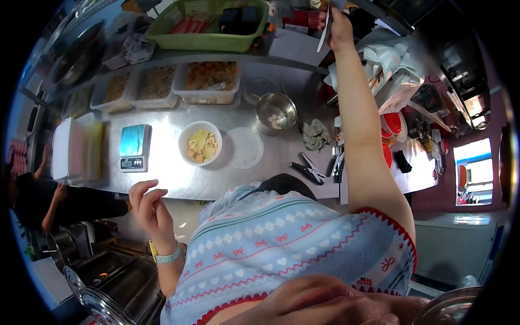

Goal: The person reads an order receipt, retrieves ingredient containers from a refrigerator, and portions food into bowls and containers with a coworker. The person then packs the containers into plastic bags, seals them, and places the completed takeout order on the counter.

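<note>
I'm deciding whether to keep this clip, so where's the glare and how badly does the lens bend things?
Head view: strong glare whitens the steel counter between the kitchen scale and white tub; same head view: fisheye distortion bows the shelf, and the corners are black; head view again: the food looks reasonably clear.

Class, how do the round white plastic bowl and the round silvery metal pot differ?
The round white plastic bowl is pale; the round silvery metal pot gleams. The bowl holds yellow and pale food pieces; the pot, a few pinkish bits. Both stand open on the metal counter.
</note>
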A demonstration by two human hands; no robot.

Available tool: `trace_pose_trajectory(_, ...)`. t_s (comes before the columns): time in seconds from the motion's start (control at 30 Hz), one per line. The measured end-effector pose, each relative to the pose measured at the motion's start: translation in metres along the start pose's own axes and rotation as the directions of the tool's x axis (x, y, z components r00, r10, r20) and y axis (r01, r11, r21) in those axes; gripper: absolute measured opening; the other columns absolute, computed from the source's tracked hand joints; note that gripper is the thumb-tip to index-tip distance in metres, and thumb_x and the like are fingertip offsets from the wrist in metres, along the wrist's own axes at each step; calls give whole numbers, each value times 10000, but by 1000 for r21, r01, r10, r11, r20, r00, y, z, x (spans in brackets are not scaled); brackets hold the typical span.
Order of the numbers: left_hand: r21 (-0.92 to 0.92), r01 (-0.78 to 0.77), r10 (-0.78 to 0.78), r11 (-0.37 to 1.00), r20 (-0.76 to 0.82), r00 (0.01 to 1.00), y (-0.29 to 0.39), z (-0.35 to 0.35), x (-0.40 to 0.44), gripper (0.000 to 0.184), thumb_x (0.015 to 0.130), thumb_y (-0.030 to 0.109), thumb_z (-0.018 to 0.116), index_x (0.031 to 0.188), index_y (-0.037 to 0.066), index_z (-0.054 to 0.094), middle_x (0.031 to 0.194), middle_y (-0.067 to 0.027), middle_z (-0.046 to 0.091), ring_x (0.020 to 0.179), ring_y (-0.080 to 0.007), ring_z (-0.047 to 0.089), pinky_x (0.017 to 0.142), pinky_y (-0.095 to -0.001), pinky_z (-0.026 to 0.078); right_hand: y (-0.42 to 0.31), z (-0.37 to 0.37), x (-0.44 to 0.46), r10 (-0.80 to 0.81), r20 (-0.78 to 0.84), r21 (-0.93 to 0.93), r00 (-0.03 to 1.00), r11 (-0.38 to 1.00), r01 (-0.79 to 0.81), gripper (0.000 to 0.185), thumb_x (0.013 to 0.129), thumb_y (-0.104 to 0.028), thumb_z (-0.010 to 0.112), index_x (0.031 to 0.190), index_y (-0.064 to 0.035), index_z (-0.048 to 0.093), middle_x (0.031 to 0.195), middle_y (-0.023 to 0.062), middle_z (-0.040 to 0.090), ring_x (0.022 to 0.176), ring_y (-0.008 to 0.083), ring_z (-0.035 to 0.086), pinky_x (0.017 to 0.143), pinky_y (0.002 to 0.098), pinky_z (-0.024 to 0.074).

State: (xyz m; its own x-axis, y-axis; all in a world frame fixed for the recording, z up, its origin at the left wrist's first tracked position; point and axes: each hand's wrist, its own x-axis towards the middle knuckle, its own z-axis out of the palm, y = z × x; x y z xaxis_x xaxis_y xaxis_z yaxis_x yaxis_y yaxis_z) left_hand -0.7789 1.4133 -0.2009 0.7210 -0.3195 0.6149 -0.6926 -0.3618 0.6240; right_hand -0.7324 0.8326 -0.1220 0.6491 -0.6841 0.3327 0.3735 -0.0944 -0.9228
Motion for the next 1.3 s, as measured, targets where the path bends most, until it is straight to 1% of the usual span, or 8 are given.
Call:
trace_pose_trajectory(0.37, -81, 81, -80, 993, 21, 997, -1, 3, -10, 189, 703, -114, 474, 755, 1, 615, 977, -109, 617, 977, -263, 544, 856, -338, 426, 4, -7, 40, -30, -47, 41, 998, 999, 32, 210, 930, -256, 584, 1006, -64, 625, 768, 9, 615, 576, 116, 540, 489, 266, 433)
trace_pose_trajectory(0.63, -129, 113, -109, 985, 41, 993, -6, 8, -7, 176, 724, -108, 472, 759, -8, 612, 979, -111, 611, 968, -244, 547, 823, -313, 428, 4, -16, 54, -457, 117, -84, 882, 880, 468, 259, 957, -150, 499, 1207, -87, 523, 1067, 62, 612, 979, 176, 594, 836, 323, 493)
trace_pose_trajectory(0.8, -154, 130, -123, 980, 55, 991, -8, 15, -4, 170, 740, -106, 476, 764, -7, 612, 976, -112, 610, 956, -237, 557, 806, -301, 431, -29, 1, -5, -131, 188, 360, 973, 931, 56, 343, 931, -147, 522, 1260, -53, 523, 1122, 88, 631, 987, 209, 614, 862, 325, 494)
trace_pose_trajectory(0.97, -140, 171, -167, 975, 38, 985, -50, 26, -21, 168, 829, -91, 455, 853, -5, 598, 1014, -106, 600, 938, -197, 557, 787, -267, 436, 37, 1, -159, -522, -96, -516, 848, 754, 406, 193, 910, -109, 565, 1062, 0, 520, 1031, 93, 552, 908, 202, 532, 840, 300, 439)
trace_pose_trajectory(1.03, -307, 397, -403, 865, 44, 914, -99, 39, -50, 147, 863, -51, 483, 946, 7, 591, 1006, -87, 595, 953, -183, 555, 857, -299, 449, 68, 6, -232, -141, 286, -553, 948, 783, 284, 126, 891, -109, 586, 984, -27, 560, 961, 109, 567, 908, 197, 574, 820, 304, 464)
trace_pose_trajectory(1.07, -296, 574, -567, 763, 119, 815, -121, 37, -69, 139, 873, -10, 502, 978, 10, 591, 1006, -67, 591, 949, -152, 545, 854, -280, 444, 94, 10, -262, 342, 435, -500, 833, 861, -93, 183, 884, -159, 610, 1020, -37, 596, 1002, 104, 603, 902, 202, 603, 819, 307, 474)
trace_pose_trajectory(1.13, -93, 635, -623, 767, 133, 771, -142, 40, -90, 230, 894, 121, 554, 1087, -3, 569, 1025, -53, 590, 934, -144, 538, 821, -271, 443, 150, -10, -308, 639, 439, -771, 632, 629, -100, 289, 895, -197, 597, 1147, -58, 615, 958, 100, 670, 801, 211, 627, 769, 314, 501)
trace_pose_trajectory(1.3, 132, 614, -625, 778, 73, 777, -198, 75, -90, 553, 784, 287, 722, 1193, -20, 512, 1161, -224, 563, 1066, -379, 563, 912, -428, 467, 193, 23, -309, 828, 330, -715, 454, 533, -452, 430, 953, -282, 545, 1294, -27, 483, 1056, 100, 592, 816, 176, 624, 676, 290, 536)
